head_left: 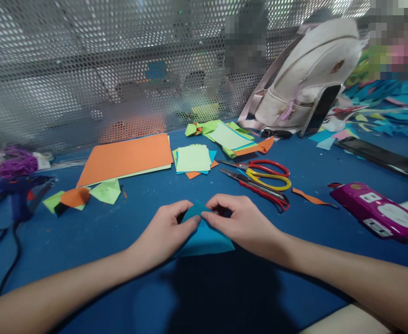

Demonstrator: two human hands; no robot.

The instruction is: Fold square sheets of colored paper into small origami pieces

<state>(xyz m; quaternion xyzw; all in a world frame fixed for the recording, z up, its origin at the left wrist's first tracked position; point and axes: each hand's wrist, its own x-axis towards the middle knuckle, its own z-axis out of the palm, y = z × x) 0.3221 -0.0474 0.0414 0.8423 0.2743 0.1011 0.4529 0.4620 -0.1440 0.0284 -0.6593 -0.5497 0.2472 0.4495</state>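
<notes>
Between my hands is a piece of blue paper (205,241), narrow at its far tip and wide along the edge nearest me. My left hand (171,227) pinches it close to the tip from the left, thumb on top. From the right, my right hand (238,220) pinches the same tip, its thumb almost meeting the other. Part of the paper is hidden under the fingers. Just beyond my right hand lie scissors (268,174) with red and yellow handles and a cutter knife (255,188) with a red body.
Beyond my hands lie small square papers (193,158), orange sheets (127,157) and folded green paper (106,191). A glue gun (21,195) with its cord is at left. A purple case (378,208), a phone (385,157) and a backpack (315,74) stand right, before a perforated metal panel (113,60).
</notes>
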